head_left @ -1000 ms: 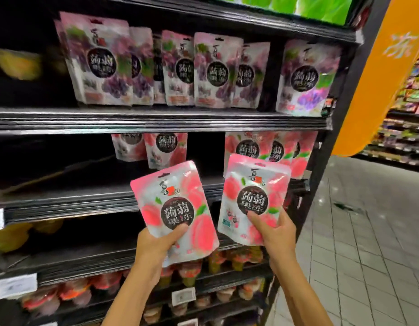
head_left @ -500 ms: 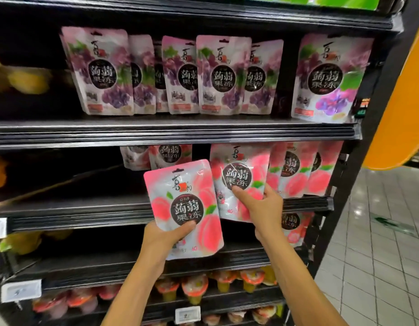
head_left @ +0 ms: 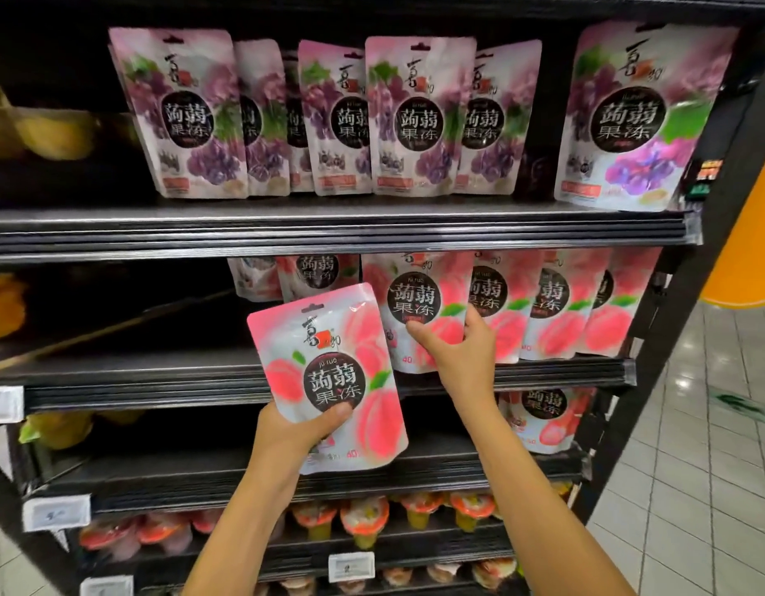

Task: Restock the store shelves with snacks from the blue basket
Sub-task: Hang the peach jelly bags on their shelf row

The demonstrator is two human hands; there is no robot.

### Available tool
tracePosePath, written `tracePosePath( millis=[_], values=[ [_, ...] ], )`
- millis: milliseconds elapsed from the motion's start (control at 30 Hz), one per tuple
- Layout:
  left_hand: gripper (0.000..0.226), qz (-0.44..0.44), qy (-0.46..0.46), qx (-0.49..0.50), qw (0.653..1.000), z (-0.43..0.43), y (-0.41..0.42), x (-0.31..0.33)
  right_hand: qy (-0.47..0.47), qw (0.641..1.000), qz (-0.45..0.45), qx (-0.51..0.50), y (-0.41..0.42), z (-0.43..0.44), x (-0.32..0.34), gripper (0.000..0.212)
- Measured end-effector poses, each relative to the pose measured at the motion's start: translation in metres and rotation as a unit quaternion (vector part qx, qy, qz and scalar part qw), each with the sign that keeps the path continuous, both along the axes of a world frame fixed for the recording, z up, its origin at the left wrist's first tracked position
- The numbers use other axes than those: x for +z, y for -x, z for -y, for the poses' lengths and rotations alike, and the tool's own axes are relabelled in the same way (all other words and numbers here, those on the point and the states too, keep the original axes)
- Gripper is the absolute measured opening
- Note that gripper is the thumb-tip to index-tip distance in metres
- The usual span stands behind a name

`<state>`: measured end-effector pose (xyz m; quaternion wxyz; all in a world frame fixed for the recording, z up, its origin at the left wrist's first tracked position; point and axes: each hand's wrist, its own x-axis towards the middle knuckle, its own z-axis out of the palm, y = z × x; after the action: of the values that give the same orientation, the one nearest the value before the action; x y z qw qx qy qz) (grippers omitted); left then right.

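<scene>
The left hand (head_left: 299, 428) is nearest. Its thumb curls over the front of a pink peach pouch (head_left: 329, 372) and its other fingers are tucked behind, so the pouch stands upright above the grip, in the air in front of the shelves and resting on none of them. Up and to the right of those fingers, the right hand (head_left: 462, 359) reaches to the middle shelf (head_left: 157, 380) and pinches a second peach pouch (head_left: 415, 303), with the thumb on its face and the fingers round its right edge. This pouch stands at the shelf's front lip. Just right of these fingers is a row of like pouches (head_left: 557, 311). Below both hands sit jelly cups (head_left: 363, 518). Above the fingertips, grape pouches (head_left: 419, 118) line the upper shelf (head_left: 329, 230).
</scene>
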<state>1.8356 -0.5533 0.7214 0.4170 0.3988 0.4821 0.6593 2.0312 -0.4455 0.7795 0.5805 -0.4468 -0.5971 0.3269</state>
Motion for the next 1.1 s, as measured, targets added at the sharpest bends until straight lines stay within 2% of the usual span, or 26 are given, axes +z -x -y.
tracePosePath(
  millis=[133,200,367,533,667,900,1100],
  values=[
    [0.050,0.013,-0.002,-0.003,1.000,0.000,0.002,-0.004,-0.033,0.992,0.125,0.000,-0.015,0.009,0.001,0.044],
    [0.050,0.019,-0.002,-0.003,1.000,0.001,0.003,-0.007,-0.033,0.989,0.145,-0.005,-0.024,0.015,0.000,0.038],
    [0.052,0.030,-0.002,-0.007,1.000,0.002,-0.003,-0.009,-0.003,0.973,0.222,-0.069,-0.035,0.021,-0.009,0.042],
    [0.052,0.032,0.000,-0.009,0.999,0.003,-0.011,-0.006,-0.002,0.968,0.217,-0.126,-0.026,0.019,-0.011,0.042],
    [0.053,0.027,-0.005,-0.015,1.000,0.007,-0.010,-0.001,0.005,0.969,0.204,-0.139,-0.016,0.016,-0.011,0.037],
    [0.052,0.025,-0.012,-0.017,0.999,0.011,-0.005,0.004,0.021,0.959,0.241,-0.147,-0.024,0.011,-0.013,0.026],
    [0.048,0.024,-0.009,-0.022,0.999,0.010,-0.010,0.007,-0.005,0.969,0.191,-0.155,-0.026,0.017,-0.018,0.024]
  ],
)
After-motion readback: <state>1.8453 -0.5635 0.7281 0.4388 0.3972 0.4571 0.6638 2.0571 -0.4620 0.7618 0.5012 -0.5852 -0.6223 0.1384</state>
